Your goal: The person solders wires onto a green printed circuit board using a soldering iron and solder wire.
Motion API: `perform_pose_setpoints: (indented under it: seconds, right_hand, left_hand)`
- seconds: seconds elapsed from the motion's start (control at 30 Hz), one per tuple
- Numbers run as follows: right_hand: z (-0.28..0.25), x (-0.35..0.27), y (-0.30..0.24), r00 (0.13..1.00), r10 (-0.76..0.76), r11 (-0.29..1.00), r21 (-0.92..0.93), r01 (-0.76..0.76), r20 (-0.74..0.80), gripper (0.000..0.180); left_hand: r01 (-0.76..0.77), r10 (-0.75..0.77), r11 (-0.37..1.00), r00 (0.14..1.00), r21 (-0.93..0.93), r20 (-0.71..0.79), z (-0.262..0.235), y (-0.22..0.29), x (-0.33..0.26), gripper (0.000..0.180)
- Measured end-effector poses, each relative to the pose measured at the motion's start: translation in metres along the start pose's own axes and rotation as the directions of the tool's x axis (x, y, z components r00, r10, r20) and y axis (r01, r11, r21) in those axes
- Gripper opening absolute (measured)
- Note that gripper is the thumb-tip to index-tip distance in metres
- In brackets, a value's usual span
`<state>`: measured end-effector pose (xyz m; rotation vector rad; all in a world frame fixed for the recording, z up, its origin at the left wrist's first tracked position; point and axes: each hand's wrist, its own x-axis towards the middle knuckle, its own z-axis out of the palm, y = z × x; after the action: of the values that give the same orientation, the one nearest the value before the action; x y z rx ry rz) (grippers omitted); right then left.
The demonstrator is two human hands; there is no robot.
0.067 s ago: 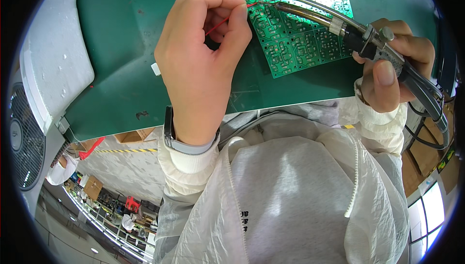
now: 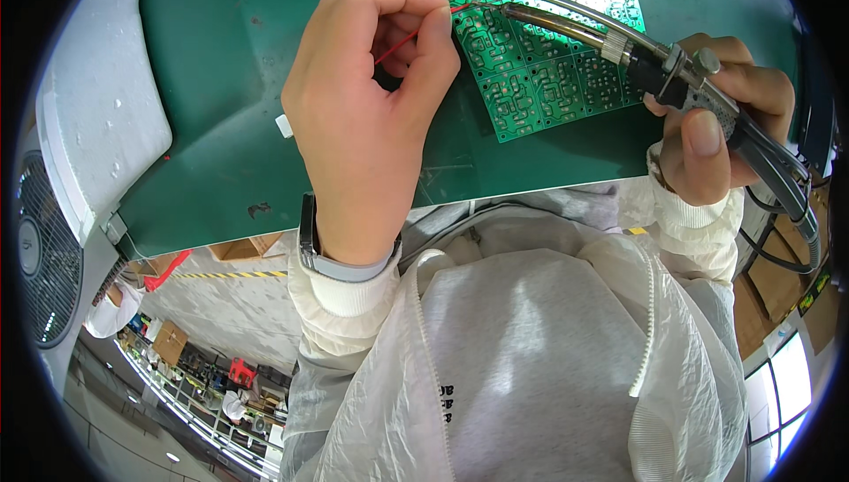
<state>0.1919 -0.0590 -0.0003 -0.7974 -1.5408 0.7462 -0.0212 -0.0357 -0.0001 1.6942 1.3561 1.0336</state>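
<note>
Between thumb and forefinger, my left hand (image 2: 371, 84) pinches a thin red wire (image 2: 398, 45), whose tip reaches the upper left part of a green circuit board panel (image 2: 522, 115). My right hand (image 2: 725, 119) is closed around a soldering iron (image 2: 566, 26) with a curved metal feed tube (image 2: 579, 6) fixed along it. The iron's tip meets the board right at the wire's end. Solder pads and printed sections cover the panel, which lies flat on the green mat. Fingers of the left hand partly hide the wire.
Under the panel spreads a green work mat (image 2: 221, 172). A white foam-like panel (image 2: 102, 84) and a fan (image 2: 40, 248) stand at the left. Black cables (image 2: 787, 172) trail from the iron's handle at the right. A small white piece (image 2: 284, 126) lies beside my left hand.
</note>
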Motion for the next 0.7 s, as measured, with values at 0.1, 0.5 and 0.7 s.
perform_pose_setpoints:
  seconds: [0.1,0.5,0.7]
  right_hand:
    - [0.0020,-0.0007,-0.0004,1.000,0.015,1.000,0.004,-0.015,-0.022,0.031]
    - [0.0019,0.0052,-0.0049,1.000,0.010,1.000,0.011,-0.010,0.020,0.032]
    - [-0.0013,0.0078,-0.0036,0.999,0.007,0.999,0.052,-0.010,0.047,0.031]
  left_hand:
    - [-0.001,0.001,1.000,1.000,0.013,-0.002,-0.0008,0.0002,-0.0002,0.007]
    - [-0.010,0.011,1.000,1.000,0.016,-0.015,0.0014,0.0007,0.0002,0.008]
    - [-0.007,0.007,1.000,1.000,0.016,-0.015,0.0021,0.0017,0.0010,0.008]
